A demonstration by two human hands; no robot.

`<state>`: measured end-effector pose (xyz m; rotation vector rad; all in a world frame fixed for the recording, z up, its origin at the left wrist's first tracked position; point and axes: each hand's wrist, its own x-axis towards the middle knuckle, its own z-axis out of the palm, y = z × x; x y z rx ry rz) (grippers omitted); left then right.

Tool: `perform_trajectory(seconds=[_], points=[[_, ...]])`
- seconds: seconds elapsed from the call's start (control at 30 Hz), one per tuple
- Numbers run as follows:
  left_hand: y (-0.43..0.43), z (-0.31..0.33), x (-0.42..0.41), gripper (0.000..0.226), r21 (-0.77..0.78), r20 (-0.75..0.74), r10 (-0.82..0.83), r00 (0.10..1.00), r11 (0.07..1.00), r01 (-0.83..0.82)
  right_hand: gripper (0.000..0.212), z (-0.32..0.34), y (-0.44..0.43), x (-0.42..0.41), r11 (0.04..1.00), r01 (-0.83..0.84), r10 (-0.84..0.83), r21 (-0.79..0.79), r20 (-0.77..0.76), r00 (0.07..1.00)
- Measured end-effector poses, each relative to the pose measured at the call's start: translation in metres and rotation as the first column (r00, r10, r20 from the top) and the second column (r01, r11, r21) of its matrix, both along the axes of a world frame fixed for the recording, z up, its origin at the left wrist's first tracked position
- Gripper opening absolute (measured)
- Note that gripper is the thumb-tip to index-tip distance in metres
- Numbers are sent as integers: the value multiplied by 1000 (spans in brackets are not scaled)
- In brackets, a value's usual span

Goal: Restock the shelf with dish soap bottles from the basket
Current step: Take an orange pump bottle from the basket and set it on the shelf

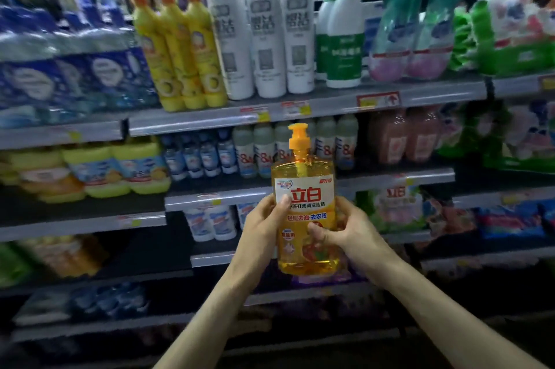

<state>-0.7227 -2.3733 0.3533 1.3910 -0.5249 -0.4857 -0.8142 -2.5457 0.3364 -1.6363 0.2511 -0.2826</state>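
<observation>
An orange dish soap bottle (304,188) with an orange pump top and a white and red label stands upright in mid-air in front of the shelves. My left hand (264,224) grips its left side, thumb across the label. My right hand (342,229) grips its right side, thumb pressed on the lower label. The bottle hangs level with the third shelf (216,199). The basket is out of view.
The shelving fills the view. The top shelf (300,115) carries yellow, white and green bottles. Lower rows hold blue and white bottles (210,221) and yellow packs (114,170). A dark gap (144,236) lies on a shelf left of the bottle.
</observation>
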Motion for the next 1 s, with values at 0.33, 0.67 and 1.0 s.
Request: perform_trajectory(seconds=[0.33,0.67,1.0], points=[[73,37,14,38,20,126,304,944,951,-309,59,34,44,85,925,-379,379,-16,74,922],[193,55,29,38,-49,180,556,811,829,-557,66,58,173,155,820,-565,572,-90,134,809],[359,84,77,38,-116,239,678,696,731,-672,67,83,356,232,799,-599,572,42,249,781]])
